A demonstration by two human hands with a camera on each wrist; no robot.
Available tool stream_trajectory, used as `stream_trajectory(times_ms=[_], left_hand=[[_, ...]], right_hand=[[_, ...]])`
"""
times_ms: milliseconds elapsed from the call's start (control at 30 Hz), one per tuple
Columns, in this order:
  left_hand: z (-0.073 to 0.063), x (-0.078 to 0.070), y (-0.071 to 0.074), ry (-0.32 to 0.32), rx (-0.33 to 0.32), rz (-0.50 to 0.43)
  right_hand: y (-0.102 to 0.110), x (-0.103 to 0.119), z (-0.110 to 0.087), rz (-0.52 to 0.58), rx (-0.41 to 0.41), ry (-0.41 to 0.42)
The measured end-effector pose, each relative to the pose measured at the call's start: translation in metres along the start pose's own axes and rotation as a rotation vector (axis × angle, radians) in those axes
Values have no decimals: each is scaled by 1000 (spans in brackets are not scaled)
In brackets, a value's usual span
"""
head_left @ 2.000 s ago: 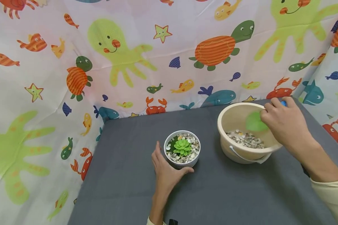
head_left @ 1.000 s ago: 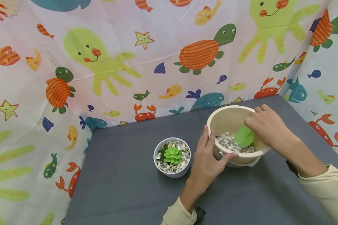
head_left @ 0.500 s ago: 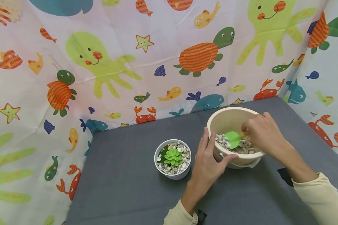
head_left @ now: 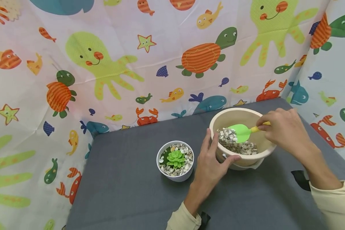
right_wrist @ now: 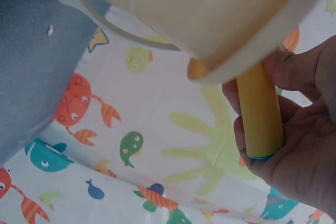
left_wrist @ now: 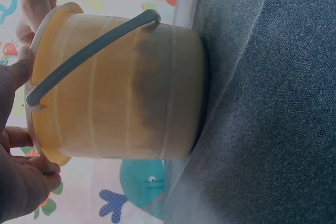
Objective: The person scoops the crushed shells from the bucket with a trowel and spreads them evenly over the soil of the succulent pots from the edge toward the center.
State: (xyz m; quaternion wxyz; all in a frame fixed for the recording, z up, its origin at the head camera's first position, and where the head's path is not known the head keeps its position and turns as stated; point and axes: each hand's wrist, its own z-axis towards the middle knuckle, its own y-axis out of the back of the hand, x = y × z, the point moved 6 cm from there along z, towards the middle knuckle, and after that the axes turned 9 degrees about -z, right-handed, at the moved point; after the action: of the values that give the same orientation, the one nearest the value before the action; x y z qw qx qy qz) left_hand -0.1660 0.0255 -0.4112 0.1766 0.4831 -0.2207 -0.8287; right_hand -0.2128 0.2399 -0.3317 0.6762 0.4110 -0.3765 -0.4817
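My right hand (head_left: 286,129) grips the yellow handle (right_wrist: 258,114) of a toy trowel. Its green blade (head_left: 241,132) is over the inside of a cream bucket (head_left: 233,117) and carries a heap of small shells and stones (head_left: 227,135). More shells (head_left: 244,148) lie on the bucket's bottom, partly hidden by the blade. My left hand (head_left: 210,167) holds the bucket's rim at the near left, thumb along the front. In the left wrist view the bucket (left_wrist: 115,114) stands on the cloth with its grey bail hanging down the side.
A white pot (head_left: 178,178) with a green artificial succulent (head_left: 176,159) and shells stands left of my left hand. Dark grey cloth (head_left: 126,179) covers the table. A curtain printed with sea animals (head_left: 161,41) rises behind and at both sides.
My left hand has moved from the white pot to the bucket's rim. The trowel has gone down into the shells, pushed left, and come up with a heap on its blade.
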Motion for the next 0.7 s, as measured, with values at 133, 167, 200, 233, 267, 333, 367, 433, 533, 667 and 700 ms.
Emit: stream_trajectory(times_ms=[133, 167, 200, 233, 267, 333, 367, 433, 533, 667, 700], left_hand=[[1, 2, 0, 1, 12, 23], [1, 2, 0, 2, 13, 32], [1, 3, 0, 2, 14, 37], [1, 3, 1, 3, 16, 33], [1, 3, 1, 2, 17, 29], [1, 2, 1, -1, 19, 24], [1, 2, 2, -2, 23, 20], [0, 2, 3, 0, 34, 11], [1, 1, 6, 7, 50, 25], [2, -1, 12, 29, 79, 36], [2, -2, 13, 33, 86, 40]], right_hand=[[10, -4, -2, -1, -21, -8], [12, -5, -3, -3, -22, -12], [14, -6, -3, -4, -23, -16], [16, -6, -4, -10, -28, -17], [19, -7, -5, -17, -31, -20], [23, -7, -7, -34, -42, -17], [26, -7, -8, -40, -48, -15], [30, -6, -10, -48, -58, -13], [36, -6, -12, -53, -64, -10], [43, -7, -14, -56, -47, -35], [45, -7, -15, -60, -43, -40]])
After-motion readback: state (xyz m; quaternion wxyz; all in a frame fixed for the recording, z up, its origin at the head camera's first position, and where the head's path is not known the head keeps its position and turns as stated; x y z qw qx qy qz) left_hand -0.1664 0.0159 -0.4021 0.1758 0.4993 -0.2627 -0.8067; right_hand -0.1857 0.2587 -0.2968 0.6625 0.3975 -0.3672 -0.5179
